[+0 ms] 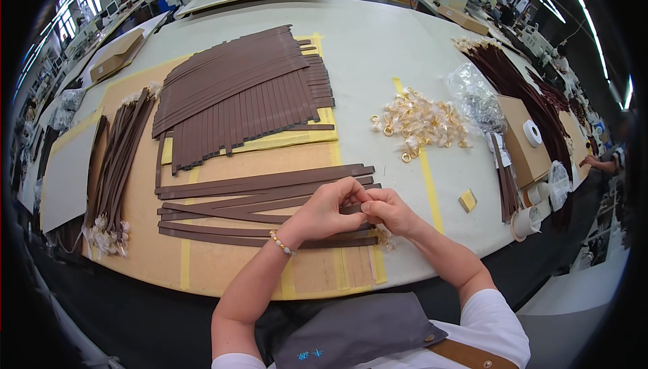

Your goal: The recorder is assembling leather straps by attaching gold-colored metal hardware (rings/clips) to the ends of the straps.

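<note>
My left hand (330, 208) and my right hand (391, 211) meet with fingertips pinched together, over the right ends of several flat brown straps (256, 181). Whatever sits between the fingertips is hidden by the fingers. Those straps lie roughly crosswise on the near part of the table, some at a slant. Just below my right hand, a small clear-wrapped piece (385, 238) shows by the strap ends. Beyond my hands, a large pile of brown straps (233, 85) lies fanned in layers. To the right is a heap of gold rings in clear wrapping (425, 122).
A bundle of straps with wrapped ends (120, 160) lies at left beside a grey board (65, 183). At right stand a cardboard box (520, 143), white spools (525, 223), a clear plastic bag (476, 95) and long dark straps (526, 92). A small yellowish block (468, 199) lies nearer.
</note>
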